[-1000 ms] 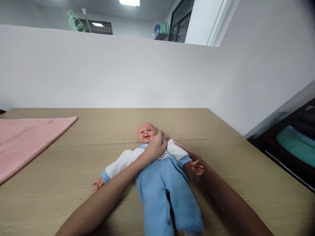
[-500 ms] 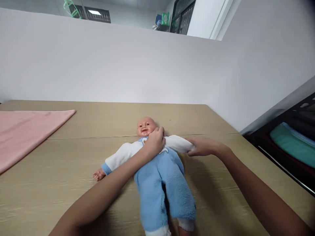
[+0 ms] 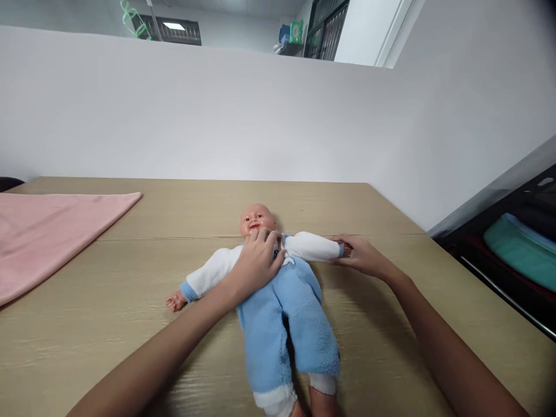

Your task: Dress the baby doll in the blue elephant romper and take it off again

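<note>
A baby doll (image 3: 282,301) in a blue and white fleece suit lies on its back on the wooden table (image 3: 130,301), head pointing away from me. My left hand (image 3: 256,262) rests on the doll's chest just below the chin, fingers curled onto the collar of the suit. My right hand (image 3: 358,255) pinches the blue cuff of the doll's stretched-out arm, hiding the doll's hand. The doll's other arm lies out to the left, its small hand bare.
A pink cloth (image 3: 47,237) is spread on the table's left part. A white partition wall (image 3: 217,116) stands behind the table. At the right, a dark shelf (image 3: 512,255) holds folded teal fabric (image 3: 521,249).
My right hand slid outward along the doll's sleeve to the cuff and pulled the arm straight. My left hand shifted down from the neck onto the chest.
</note>
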`<state>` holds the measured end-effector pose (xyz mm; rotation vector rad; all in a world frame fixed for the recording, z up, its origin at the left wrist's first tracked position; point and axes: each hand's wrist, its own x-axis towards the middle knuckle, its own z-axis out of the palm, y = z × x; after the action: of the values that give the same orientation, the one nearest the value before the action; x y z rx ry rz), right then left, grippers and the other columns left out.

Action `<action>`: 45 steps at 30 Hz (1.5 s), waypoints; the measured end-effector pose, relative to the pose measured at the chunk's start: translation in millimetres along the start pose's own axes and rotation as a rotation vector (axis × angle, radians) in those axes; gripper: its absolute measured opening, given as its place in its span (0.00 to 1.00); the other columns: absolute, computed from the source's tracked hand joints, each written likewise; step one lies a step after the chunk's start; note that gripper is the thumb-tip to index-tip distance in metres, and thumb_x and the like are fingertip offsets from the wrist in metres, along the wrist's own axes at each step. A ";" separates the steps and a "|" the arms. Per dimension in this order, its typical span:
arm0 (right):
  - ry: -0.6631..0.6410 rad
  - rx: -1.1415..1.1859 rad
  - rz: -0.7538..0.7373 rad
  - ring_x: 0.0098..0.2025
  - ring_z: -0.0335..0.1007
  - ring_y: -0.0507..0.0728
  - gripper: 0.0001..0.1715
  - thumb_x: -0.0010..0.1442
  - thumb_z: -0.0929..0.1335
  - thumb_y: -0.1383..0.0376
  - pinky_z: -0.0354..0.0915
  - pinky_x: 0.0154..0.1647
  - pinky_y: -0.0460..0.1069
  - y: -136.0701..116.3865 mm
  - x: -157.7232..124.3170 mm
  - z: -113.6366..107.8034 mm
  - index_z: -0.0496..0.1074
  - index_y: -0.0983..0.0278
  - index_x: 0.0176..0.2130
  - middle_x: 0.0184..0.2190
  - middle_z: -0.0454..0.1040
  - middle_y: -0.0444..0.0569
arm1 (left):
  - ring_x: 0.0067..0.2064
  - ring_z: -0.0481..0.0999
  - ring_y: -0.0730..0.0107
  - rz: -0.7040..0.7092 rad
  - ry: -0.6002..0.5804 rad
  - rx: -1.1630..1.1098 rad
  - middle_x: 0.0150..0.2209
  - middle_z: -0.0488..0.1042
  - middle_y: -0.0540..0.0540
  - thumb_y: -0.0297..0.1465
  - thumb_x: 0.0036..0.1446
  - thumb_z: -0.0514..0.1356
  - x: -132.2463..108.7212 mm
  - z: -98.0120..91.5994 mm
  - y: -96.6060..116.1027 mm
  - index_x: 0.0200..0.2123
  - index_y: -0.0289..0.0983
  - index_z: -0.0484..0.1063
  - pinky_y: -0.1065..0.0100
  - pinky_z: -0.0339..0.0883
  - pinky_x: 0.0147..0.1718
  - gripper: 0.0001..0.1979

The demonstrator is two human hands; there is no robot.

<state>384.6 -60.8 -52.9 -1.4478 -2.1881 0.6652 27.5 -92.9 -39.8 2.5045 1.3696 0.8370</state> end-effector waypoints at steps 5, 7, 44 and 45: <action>0.117 0.159 0.017 0.54 0.80 0.69 0.35 0.55 0.81 0.47 0.74 0.58 0.61 25.7 -14.5 21.2 0.79 0.62 0.55 0.54 0.83 0.58 | 0.63 0.71 0.47 -0.039 0.111 -0.007 0.61 0.72 0.38 0.36 0.76 0.56 -27.8 -24.5 -23.3 0.56 0.41 0.71 0.47 0.66 0.64 0.11; 0.130 0.219 0.041 0.56 0.80 0.69 0.36 0.58 0.80 0.46 0.74 0.60 0.63 31.6 -19.1 27.0 0.77 0.61 0.57 0.56 0.82 0.58 | 0.63 0.71 0.49 -0.074 0.156 -0.008 0.60 0.73 0.38 0.36 0.75 0.55 -36.3 -32.3 -39.8 0.55 0.41 0.71 0.48 0.66 0.65 0.11; 0.321 -0.245 -0.130 0.66 0.69 0.77 0.36 0.66 0.72 0.45 0.64 0.68 0.73 11.8 -30.9 40.1 0.70 0.62 0.64 0.62 0.75 0.65 | 0.59 0.76 0.42 -0.279 -0.011 0.130 0.57 0.78 0.37 0.59 0.64 0.63 -116.5 -94.3 -133.6 0.56 0.41 0.73 0.46 0.67 0.60 0.31; 0.366 -0.278 -0.142 0.67 0.67 0.78 0.36 0.68 0.71 0.46 0.62 0.68 0.74 -7.0 -39.1 40.9 0.69 0.62 0.65 0.63 0.74 0.66 | 0.58 0.77 0.45 -0.300 0.072 0.122 0.59 0.77 0.38 0.57 0.67 0.62 -116.4 -96.5 -117.3 0.57 0.41 0.72 0.48 0.69 0.58 0.29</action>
<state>369.6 -105.8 -84.5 -1.3947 -2.1197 0.0384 -159.2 -133.0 -52.3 2.2866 1.8130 0.8084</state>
